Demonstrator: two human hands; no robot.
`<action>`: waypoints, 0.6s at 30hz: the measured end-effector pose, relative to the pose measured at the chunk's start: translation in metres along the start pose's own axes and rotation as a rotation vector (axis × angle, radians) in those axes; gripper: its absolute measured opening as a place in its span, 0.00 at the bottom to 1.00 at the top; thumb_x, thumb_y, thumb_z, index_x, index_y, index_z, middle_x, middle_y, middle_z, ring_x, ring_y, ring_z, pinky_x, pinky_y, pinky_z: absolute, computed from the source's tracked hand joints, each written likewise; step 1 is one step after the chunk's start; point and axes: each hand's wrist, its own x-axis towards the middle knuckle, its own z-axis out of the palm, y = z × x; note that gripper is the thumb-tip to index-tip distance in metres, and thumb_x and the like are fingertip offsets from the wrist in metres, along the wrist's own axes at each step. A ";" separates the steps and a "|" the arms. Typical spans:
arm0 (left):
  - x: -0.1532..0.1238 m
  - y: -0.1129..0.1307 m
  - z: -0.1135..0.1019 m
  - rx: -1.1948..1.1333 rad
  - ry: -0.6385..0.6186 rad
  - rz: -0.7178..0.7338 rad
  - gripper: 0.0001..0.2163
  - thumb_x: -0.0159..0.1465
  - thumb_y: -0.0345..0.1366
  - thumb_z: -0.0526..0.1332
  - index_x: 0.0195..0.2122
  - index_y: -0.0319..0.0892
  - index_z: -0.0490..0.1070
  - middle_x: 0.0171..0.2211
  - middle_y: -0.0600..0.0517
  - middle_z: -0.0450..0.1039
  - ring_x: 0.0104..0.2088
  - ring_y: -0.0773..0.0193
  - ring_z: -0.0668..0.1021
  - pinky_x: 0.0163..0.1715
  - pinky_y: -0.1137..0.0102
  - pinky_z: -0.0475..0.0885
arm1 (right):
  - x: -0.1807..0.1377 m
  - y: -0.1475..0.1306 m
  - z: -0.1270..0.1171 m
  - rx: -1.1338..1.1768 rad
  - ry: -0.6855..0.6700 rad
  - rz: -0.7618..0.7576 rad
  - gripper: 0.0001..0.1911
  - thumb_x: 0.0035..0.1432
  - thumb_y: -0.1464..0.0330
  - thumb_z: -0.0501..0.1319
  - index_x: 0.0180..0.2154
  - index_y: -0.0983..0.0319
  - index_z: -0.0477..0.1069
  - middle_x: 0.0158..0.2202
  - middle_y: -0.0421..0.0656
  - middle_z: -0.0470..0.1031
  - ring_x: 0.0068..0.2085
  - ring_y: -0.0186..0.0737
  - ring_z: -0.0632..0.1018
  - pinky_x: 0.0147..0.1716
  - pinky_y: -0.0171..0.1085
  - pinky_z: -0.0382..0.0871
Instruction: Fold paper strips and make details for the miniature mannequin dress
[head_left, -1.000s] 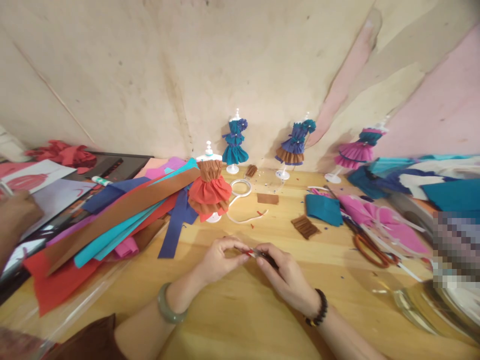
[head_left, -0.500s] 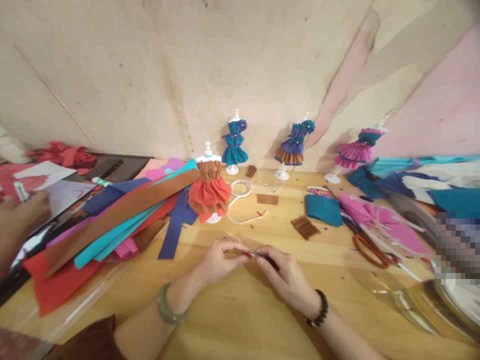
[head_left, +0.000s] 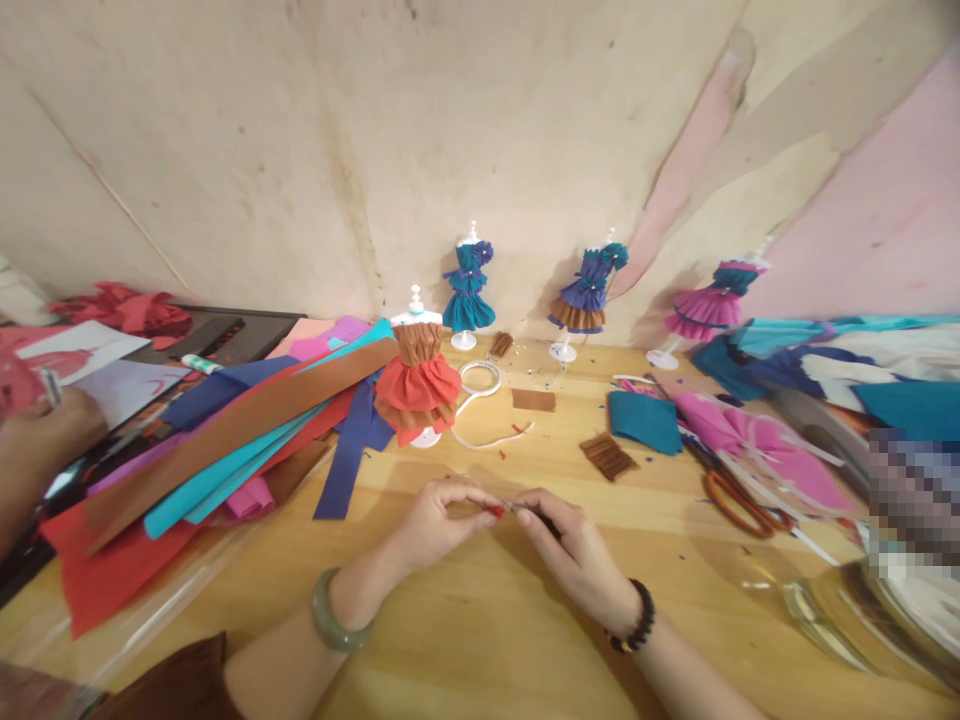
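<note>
Pinched between the thumb and fingers of my left hand [head_left: 441, 518] is a small red scrap [head_left: 495, 511], mostly covered by the fingertips. My right hand [head_left: 568, 545] is closed on a small tool whose thin metal tip [head_left: 513, 506] meets the red scrap; its dark body is largely inside the palm, so the kind is unclear. Both hands are low over the wooden table [head_left: 450, 640], fingertips almost together. Just beyond them stands a mini dress form wearing a brown and red dress [head_left: 418, 385]. A pleated brown piece [head_left: 609, 456] lies past my right hand.
Long coloured strips [head_left: 247, 430] are heaped at left, near another person's hand [head_left: 49, 435] holding a pen-like object. Three dressed mini forms, one in a teal dress [head_left: 468, 290], line the wall. Orange-handled scissors [head_left: 739, 503] and a glass jar [head_left: 840, 610] are at right.
My hands keep almost the same place, with the metal tip and red scrap turned slightly. At left, the other person's hand has shifted a little.
</note>
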 end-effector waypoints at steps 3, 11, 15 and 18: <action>0.000 -0.001 0.000 -0.007 0.005 -0.040 0.06 0.56 0.35 0.63 0.33 0.40 0.77 0.33 0.49 0.78 0.36 0.62 0.78 0.40 0.69 0.71 | 0.003 0.001 -0.004 0.012 0.044 0.028 0.12 0.63 0.63 0.50 0.38 0.62 0.68 0.31 0.43 0.75 0.31 0.37 0.75 0.32 0.34 0.68; 0.000 -0.006 0.002 0.059 0.060 -0.135 0.15 0.54 0.34 0.63 0.44 0.40 0.71 0.33 0.50 0.76 0.36 0.63 0.77 0.44 0.67 0.69 | 0.011 0.049 -0.029 -0.506 0.183 0.135 0.16 0.63 0.62 0.49 0.43 0.62 0.70 0.36 0.50 0.74 0.38 0.47 0.75 0.39 0.45 0.68; -0.002 -0.005 0.005 0.192 0.104 -0.064 0.20 0.56 0.31 0.61 0.50 0.43 0.66 0.31 0.53 0.76 0.36 0.64 0.76 0.46 0.66 0.67 | 0.010 0.047 -0.026 -0.612 0.269 -0.063 0.14 0.60 0.63 0.54 0.44 0.62 0.70 0.40 0.52 0.74 0.43 0.52 0.73 0.45 0.52 0.66; -0.004 -0.003 0.007 0.322 0.079 0.023 0.24 0.57 0.31 0.60 0.55 0.46 0.61 0.32 0.52 0.75 0.36 0.63 0.75 0.44 0.66 0.68 | 0.006 0.027 -0.008 -0.395 0.151 -0.160 0.22 0.58 0.62 0.57 0.53 0.61 0.62 0.48 0.52 0.70 0.50 0.50 0.71 0.48 0.50 0.66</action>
